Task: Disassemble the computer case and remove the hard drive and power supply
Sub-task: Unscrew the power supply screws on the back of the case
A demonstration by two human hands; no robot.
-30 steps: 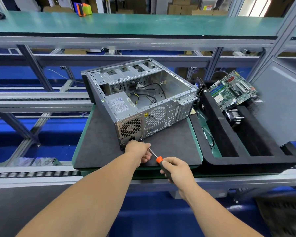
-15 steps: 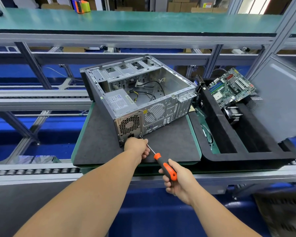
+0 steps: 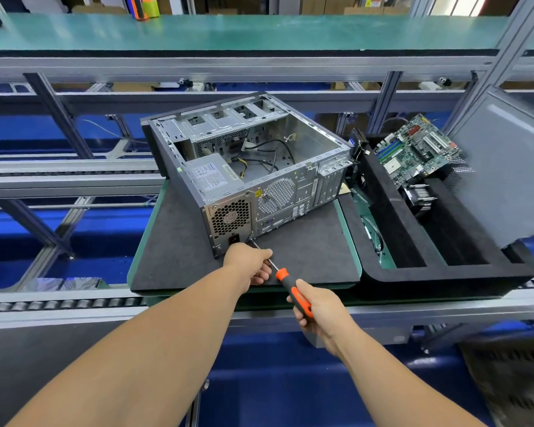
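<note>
At the rear lower corner of the opened computer case [image 3: 247, 167], the right hand [image 3: 318, 306] grips a screwdriver [image 3: 287, 282]; left-hand [image 3: 248, 263] fingers pinch its shaft. Motherboard [image 3: 416, 149] already sits beside the case; power supply [image 3: 216, 192] remains inside; hard drive unseen.

The silver metal computer case [image 3: 247, 167] has honeycomb vents; the screwdriver [image 3: 293, 291] at 5 o'clock is orange and black; the motherboard [image 3: 416, 149] is green.

Roller conveyor [image 3: 59, 303], dark foam-topped pallet [image 3: 173, 241] w/ open PC case [image 3: 290, 192], black foam tray [image 3: 444, 272] beside
</note>
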